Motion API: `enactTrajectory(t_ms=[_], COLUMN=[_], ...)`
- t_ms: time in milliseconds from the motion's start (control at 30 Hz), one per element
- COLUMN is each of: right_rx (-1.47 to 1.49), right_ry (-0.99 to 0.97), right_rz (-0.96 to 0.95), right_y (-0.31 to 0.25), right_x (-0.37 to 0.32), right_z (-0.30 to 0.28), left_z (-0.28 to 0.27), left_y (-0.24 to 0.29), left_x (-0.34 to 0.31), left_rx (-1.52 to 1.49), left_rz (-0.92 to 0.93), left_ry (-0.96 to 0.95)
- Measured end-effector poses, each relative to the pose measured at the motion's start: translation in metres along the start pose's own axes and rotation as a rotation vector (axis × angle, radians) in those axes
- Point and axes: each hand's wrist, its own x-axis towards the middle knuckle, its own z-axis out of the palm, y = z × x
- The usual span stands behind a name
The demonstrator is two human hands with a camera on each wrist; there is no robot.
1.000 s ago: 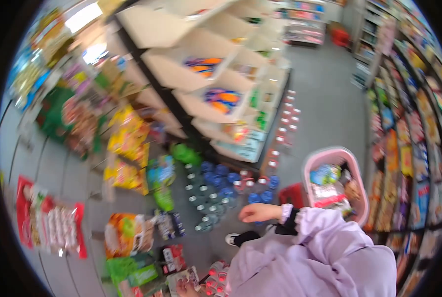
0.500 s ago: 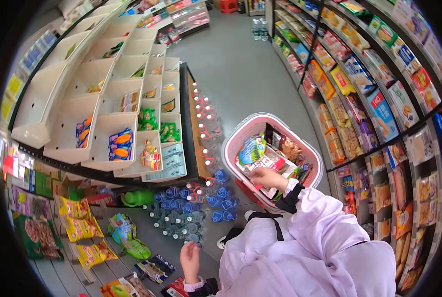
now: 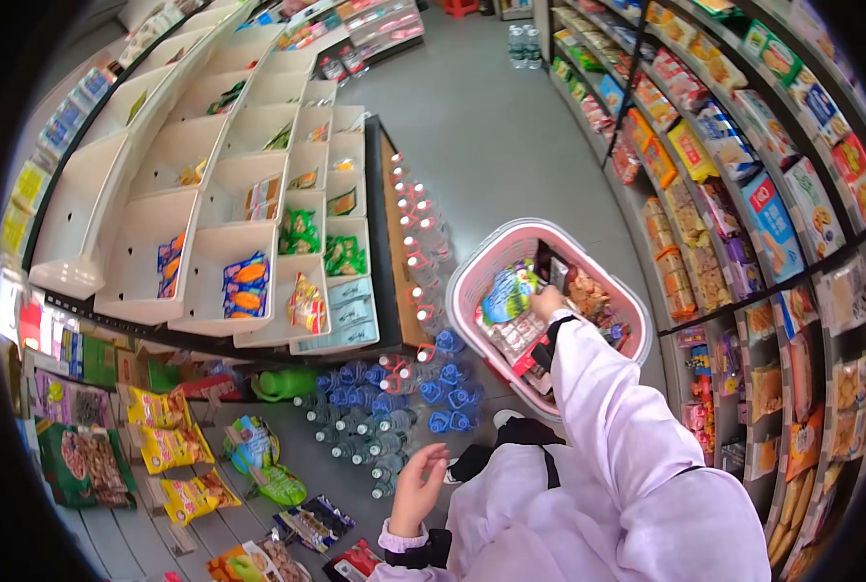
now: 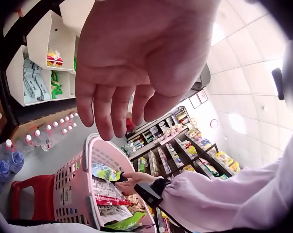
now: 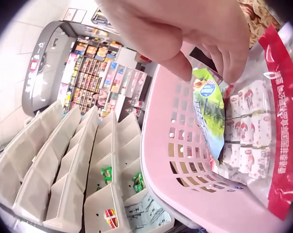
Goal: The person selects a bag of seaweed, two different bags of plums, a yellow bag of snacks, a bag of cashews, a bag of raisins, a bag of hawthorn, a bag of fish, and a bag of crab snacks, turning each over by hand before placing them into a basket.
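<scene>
My right hand (image 3: 547, 303) reaches into the pink basket (image 5: 158, 126), its thumb and fingers spread apart over the top of a green-and-blue bag (image 5: 209, 114). The thumb tip is right at the bag's upper edge, and a dark package shows behind the gap. Beside that bag lies a clear, red-edged pack of white wrapped pieces (image 5: 248, 131). Brown snack packs (image 3: 588, 289) fill the basket's far side. My left hand (image 4: 146, 53) hangs in the air left of the basket, palm in view, fingers loosely bent and holding nothing.
The basket rests on a red stool (image 4: 37, 191). Bottles (image 3: 355, 412) cover the floor beside the tiered bins (image 3: 224, 262). Shelves of packaged snacks (image 3: 734, 223) line the right side; hanging snack bags (image 3: 166, 441) are at the left.
The view has swung from the left-hand rack toward the basket. My right hand has moved from beside the basket into it, and my left hand has come up from the low snack packs.
</scene>
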Motion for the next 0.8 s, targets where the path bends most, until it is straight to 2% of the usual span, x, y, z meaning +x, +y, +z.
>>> enactTrajectory(t_ms=[67, 133, 267, 300, 333, 400, 433, 500, 533, 667, 733, 800], right_rx=[0.118, 0.081, 0.148, 0.14, 0.128, 0.295, 0.228, 0.028, 0.176, 0.405, 0.679, 0.779], right_ry=[-0.025, -0.097, -0.148, -0.218, -0.298, -0.399, -0.445, -0.454, -0.429, -0.385, -0.394, -0.421], right_rz=[0.011, -0.008, -0.149, -0.113, -0.082, 0.069, 0.049, -0.149, -0.27, -0.037, -0.049, -0.073], right_y=[0.034, 0.071, 0.1, 0.103, 0.096, 0.057, 0.065, 0.095, 0.094, 0.044, 0.024, 0.011], right_x=[0.026, 0.058, 0.078, 0.083, 0.083, 0.054, 0.068, 0.102, 0.098, 0.046, 0.028, 0.015], right_z=[0.032, 0.064, 0.08, 0.074, 0.067, 0.039, 0.047, 0.073, 0.078, 0.061, 0.049, 0.032], left_z=[-0.004, -0.011, -0.017, -0.017, -0.016, -0.014, -0.012, -0.007, -0.005, -0.007, -0.009, -0.008], left_y=[-0.015, -0.027, -0.042, -0.049, -0.049, -0.044, -0.048, -0.062, -0.065, -0.044, -0.039, -0.046], left_x=[-0.014, -0.03, -0.053, -0.056, -0.059, -0.059, -0.059, -0.057, -0.055, -0.051, -0.05, -0.051], left_rx=[-0.036, -0.056, -0.101, -0.117, -0.131, -0.164, -0.156, -0.124, -0.096, -0.036, -0.048, -0.049], left_rz=[-0.032, -0.075, -0.135, -0.122, -0.145, -0.191, -0.156, -0.101, -0.078, -0.044, -0.011, 0.002], left_ry=[0.05, 0.105, 0.187, 0.207, 0.191, 0.201, 0.193, 0.177, 0.155, 0.152, 0.139, 0.15])
